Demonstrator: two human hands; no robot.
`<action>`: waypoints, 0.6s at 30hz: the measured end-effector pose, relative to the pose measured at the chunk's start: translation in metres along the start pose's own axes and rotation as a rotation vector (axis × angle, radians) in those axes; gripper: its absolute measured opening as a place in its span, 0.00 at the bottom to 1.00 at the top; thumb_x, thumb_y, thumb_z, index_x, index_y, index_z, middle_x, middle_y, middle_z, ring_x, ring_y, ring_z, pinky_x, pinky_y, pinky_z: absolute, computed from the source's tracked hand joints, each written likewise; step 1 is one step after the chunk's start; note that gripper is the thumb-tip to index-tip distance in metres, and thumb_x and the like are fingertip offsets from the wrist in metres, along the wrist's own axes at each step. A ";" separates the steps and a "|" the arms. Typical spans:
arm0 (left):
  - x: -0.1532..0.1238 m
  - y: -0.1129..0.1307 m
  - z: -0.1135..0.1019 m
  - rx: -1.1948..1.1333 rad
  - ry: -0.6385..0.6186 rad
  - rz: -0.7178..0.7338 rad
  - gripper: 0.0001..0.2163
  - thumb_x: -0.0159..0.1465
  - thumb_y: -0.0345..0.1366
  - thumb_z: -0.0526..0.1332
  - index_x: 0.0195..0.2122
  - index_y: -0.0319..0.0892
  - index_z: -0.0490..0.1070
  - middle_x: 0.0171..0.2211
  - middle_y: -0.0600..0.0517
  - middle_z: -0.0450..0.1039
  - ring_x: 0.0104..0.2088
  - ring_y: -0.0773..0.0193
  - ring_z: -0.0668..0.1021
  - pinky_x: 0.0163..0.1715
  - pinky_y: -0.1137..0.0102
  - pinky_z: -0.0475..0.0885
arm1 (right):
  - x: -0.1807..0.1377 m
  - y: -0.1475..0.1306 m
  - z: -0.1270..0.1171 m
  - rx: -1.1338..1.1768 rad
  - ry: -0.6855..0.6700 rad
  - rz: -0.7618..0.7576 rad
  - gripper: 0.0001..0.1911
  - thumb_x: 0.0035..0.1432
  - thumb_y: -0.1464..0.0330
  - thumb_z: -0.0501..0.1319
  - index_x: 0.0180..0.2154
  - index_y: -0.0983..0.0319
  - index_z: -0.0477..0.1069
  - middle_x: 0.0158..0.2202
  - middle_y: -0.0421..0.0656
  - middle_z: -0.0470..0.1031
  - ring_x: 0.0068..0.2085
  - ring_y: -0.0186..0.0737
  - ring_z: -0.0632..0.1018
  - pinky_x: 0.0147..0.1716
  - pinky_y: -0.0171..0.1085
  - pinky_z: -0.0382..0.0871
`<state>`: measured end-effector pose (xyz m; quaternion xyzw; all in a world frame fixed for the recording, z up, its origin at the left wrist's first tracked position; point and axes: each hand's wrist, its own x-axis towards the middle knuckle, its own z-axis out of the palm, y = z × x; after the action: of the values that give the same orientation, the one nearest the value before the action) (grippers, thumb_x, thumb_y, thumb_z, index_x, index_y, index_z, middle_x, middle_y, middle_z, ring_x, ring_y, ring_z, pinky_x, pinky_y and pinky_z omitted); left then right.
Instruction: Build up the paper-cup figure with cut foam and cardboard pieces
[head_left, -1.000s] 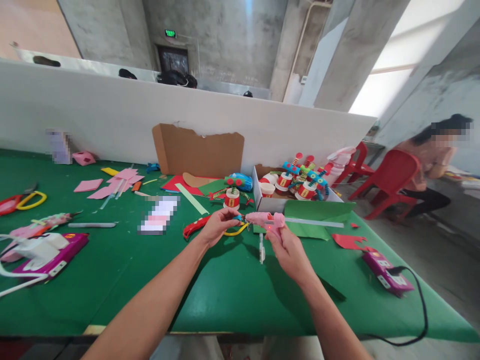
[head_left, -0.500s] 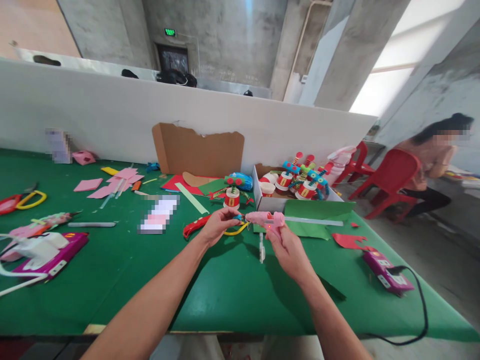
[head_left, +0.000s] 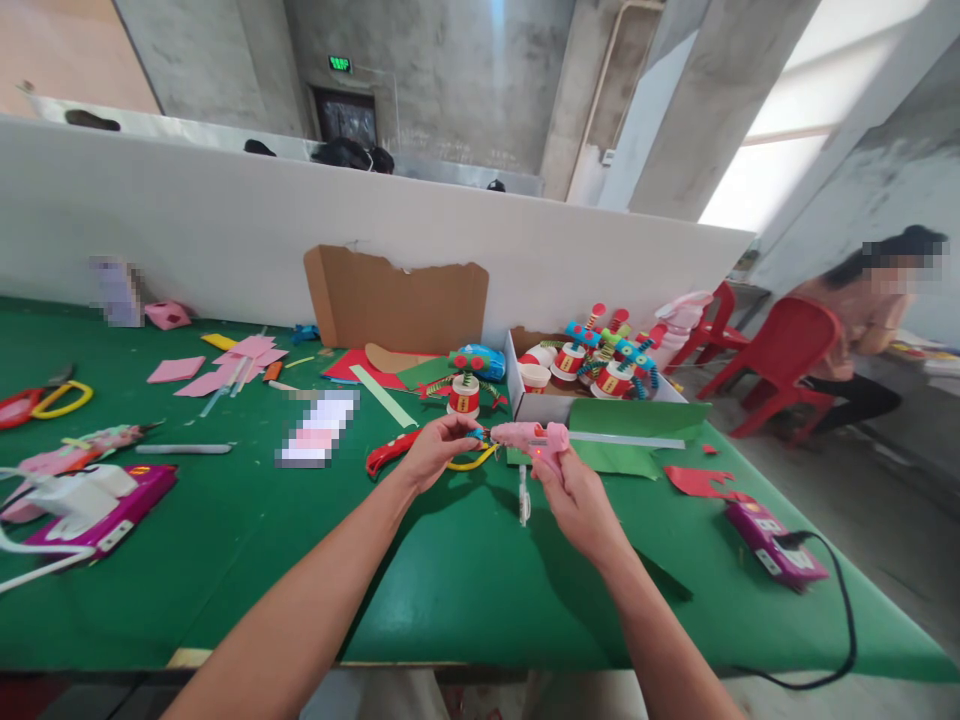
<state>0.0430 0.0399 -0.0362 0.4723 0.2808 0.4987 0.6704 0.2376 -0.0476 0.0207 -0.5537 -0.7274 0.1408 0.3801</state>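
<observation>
My right hand point(head_left: 576, 495) grips the handle of a pink hot glue gun point(head_left: 531, 438), held level above the green table point(head_left: 450, 580) with its nozzle pointing left. A clear glue stick point(head_left: 630, 439) sticks out of its back. My left hand point(head_left: 439, 448) pinches a small blue piece point(head_left: 475, 434) right at the nozzle tip. Just beyond my hands stands a red and white paper cup figure point(head_left: 463, 395) with pipe-cleaner arms.
A white box point(head_left: 540, 405) holds several finished cup figures. Green paper point(head_left: 637, 420), red paper scraps point(head_left: 697, 482), red-handled scissors point(head_left: 390, 452), a purple power strip point(head_left: 772, 545) and torn cardboard point(head_left: 397, 300) lie around. Another person sits on a red chair point(head_left: 787, 355) at right.
</observation>
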 end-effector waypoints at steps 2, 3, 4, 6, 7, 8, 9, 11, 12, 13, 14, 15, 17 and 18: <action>0.000 0.001 0.001 0.001 0.009 -0.001 0.14 0.44 0.33 0.73 0.30 0.38 0.74 0.31 0.53 0.74 0.32 0.68 0.75 0.38 0.71 0.68 | 0.000 -0.001 -0.001 0.002 0.000 -0.001 0.15 0.62 0.62 0.48 0.39 0.61 0.69 0.29 0.46 0.75 0.31 0.44 0.76 0.32 0.37 0.69; 0.000 0.001 0.001 0.004 0.012 0.001 0.13 0.44 0.34 0.73 0.30 0.39 0.74 0.30 0.53 0.74 0.32 0.69 0.75 0.38 0.71 0.68 | 0.000 -0.001 -0.001 0.002 -0.003 -0.001 0.15 0.62 0.62 0.48 0.39 0.61 0.69 0.28 0.46 0.75 0.31 0.43 0.76 0.31 0.37 0.69; 0.000 0.002 0.002 0.006 0.012 0.003 0.13 0.44 0.34 0.73 0.30 0.39 0.74 0.30 0.53 0.74 0.32 0.69 0.75 0.38 0.72 0.68 | 0.000 -0.001 -0.001 0.004 -0.005 -0.002 0.15 0.62 0.61 0.48 0.39 0.61 0.69 0.28 0.46 0.74 0.30 0.43 0.75 0.31 0.36 0.69; 0.000 0.002 0.002 0.011 0.007 0.003 0.14 0.44 0.34 0.73 0.30 0.39 0.74 0.30 0.53 0.74 0.32 0.69 0.75 0.37 0.72 0.68 | 0.000 -0.001 0.000 0.009 -0.007 -0.001 0.15 0.62 0.61 0.48 0.39 0.61 0.69 0.28 0.45 0.74 0.30 0.42 0.75 0.31 0.36 0.69; 0.000 0.002 0.002 0.013 0.003 0.001 0.14 0.44 0.34 0.73 0.30 0.39 0.74 0.30 0.53 0.74 0.32 0.69 0.74 0.37 0.72 0.68 | 0.000 0.000 0.000 0.011 -0.005 0.002 0.15 0.62 0.61 0.48 0.39 0.62 0.69 0.27 0.45 0.74 0.29 0.42 0.75 0.30 0.36 0.69; 0.000 0.002 0.002 0.013 0.002 -0.001 0.14 0.44 0.34 0.73 0.30 0.39 0.74 0.30 0.53 0.74 0.33 0.69 0.74 0.37 0.72 0.68 | 0.000 0.000 0.000 0.012 -0.002 0.007 0.15 0.62 0.61 0.48 0.39 0.62 0.69 0.27 0.45 0.74 0.29 0.42 0.75 0.30 0.36 0.68; 0.000 0.002 0.002 0.012 0.001 -0.004 0.14 0.44 0.33 0.73 0.31 0.39 0.74 0.30 0.53 0.74 0.33 0.69 0.75 0.38 0.72 0.68 | 0.000 0.000 0.000 0.011 -0.001 0.012 0.15 0.62 0.61 0.48 0.39 0.62 0.68 0.27 0.45 0.73 0.29 0.42 0.75 0.30 0.36 0.68; 0.000 0.002 0.001 0.010 0.003 -0.007 0.13 0.45 0.33 0.73 0.31 0.39 0.74 0.31 0.53 0.74 0.33 0.68 0.75 0.39 0.71 0.68 | 0.000 0.000 0.000 0.007 0.000 0.021 0.15 0.62 0.61 0.48 0.38 0.62 0.68 0.26 0.45 0.73 0.28 0.42 0.74 0.29 0.36 0.68; 0.000 0.002 0.001 0.011 0.005 -0.006 0.13 0.45 0.33 0.73 0.31 0.39 0.74 0.31 0.53 0.74 0.33 0.68 0.75 0.39 0.71 0.68 | -0.001 0.000 0.000 0.006 -0.002 0.023 0.15 0.62 0.61 0.48 0.38 0.62 0.69 0.25 0.44 0.73 0.28 0.41 0.74 0.29 0.36 0.68; 0.000 0.001 0.001 0.013 0.006 -0.003 0.13 0.45 0.33 0.73 0.31 0.39 0.74 0.31 0.53 0.74 0.33 0.68 0.75 0.39 0.71 0.68 | -0.001 -0.001 0.000 0.007 -0.005 0.023 0.15 0.62 0.61 0.48 0.37 0.62 0.69 0.25 0.44 0.73 0.27 0.41 0.74 0.29 0.35 0.68; 0.000 0.001 0.001 0.017 0.007 0.001 0.13 0.45 0.33 0.73 0.30 0.39 0.74 0.31 0.53 0.74 0.33 0.68 0.75 0.38 0.71 0.68 | -0.001 -0.001 0.000 0.009 -0.007 0.022 0.15 0.62 0.61 0.48 0.37 0.61 0.69 0.25 0.44 0.72 0.27 0.41 0.74 0.29 0.35 0.68; 0.000 0.001 0.001 0.021 0.008 0.004 0.13 0.45 0.33 0.73 0.30 0.38 0.74 0.31 0.53 0.74 0.33 0.68 0.74 0.37 0.72 0.68 | -0.001 -0.001 0.000 0.013 -0.011 0.022 0.15 0.62 0.61 0.48 0.37 0.61 0.69 0.25 0.44 0.72 0.28 0.40 0.74 0.29 0.35 0.68; 0.000 0.001 0.001 0.027 0.007 0.006 0.13 0.45 0.33 0.73 0.30 0.39 0.74 0.31 0.53 0.74 0.32 0.69 0.74 0.35 0.73 0.68 | 0.000 -0.001 0.000 0.020 -0.016 0.023 0.14 0.62 0.61 0.48 0.37 0.62 0.68 0.25 0.44 0.73 0.28 0.40 0.74 0.29 0.35 0.68; 0.000 0.001 0.001 0.026 0.005 0.006 0.13 0.45 0.33 0.73 0.30 0.39 0.74 0.31 0.53 0.74 0.32 0.69 0.74 0.35 0.73 0.68 | 0.000 -0.001 0.000 0.022 -0.017 0.026 0.14 0.62 0.61 0.48 0.37 0.62 0.68 0.26 0.44 0.73 0.28 0.40 0.74 0.28 0.35 0.68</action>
<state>0.0434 0.0390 -0.0343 0.4803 0.2876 0.4984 0.6620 0.2372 -0.0482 0.0215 -0.5577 -0.7218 0.1584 0.3781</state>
